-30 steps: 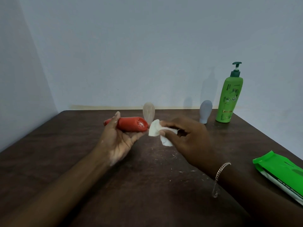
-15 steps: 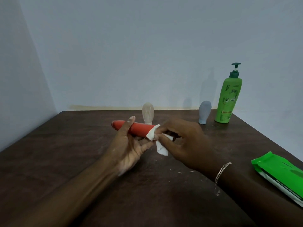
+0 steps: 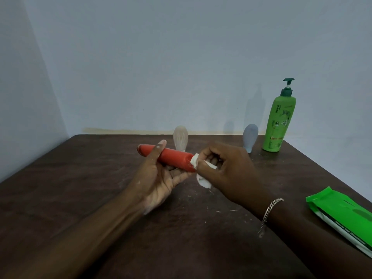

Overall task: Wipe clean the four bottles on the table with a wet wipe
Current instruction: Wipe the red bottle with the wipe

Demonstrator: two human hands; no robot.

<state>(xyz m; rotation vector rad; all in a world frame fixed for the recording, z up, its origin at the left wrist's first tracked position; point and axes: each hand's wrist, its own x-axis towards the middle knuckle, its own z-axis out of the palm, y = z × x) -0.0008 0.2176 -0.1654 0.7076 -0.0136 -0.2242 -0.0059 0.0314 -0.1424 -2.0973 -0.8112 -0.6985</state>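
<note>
While the left grip point(image 3: 159, 179) clamps a red cylindrical plastic bottle point(image 3: 174, 157), the right grip point(image 3: 227, 174) pinches a crumpled white wet wipe point(image 3: 204, 181) onto its end; beyond, the tall green plastic pump bottle point(image 3: 278, 125) bears blurred lettering.

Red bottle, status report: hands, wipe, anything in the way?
Left hand grips red bottle, held sideways. Right hand pinches wet wipe against its end. Nothing in the way.

Dark table point(image 3: 80, 178); three upright bottles point(image 3: 250, 137); wipe pack point(image 3: 342, 216)
</note>
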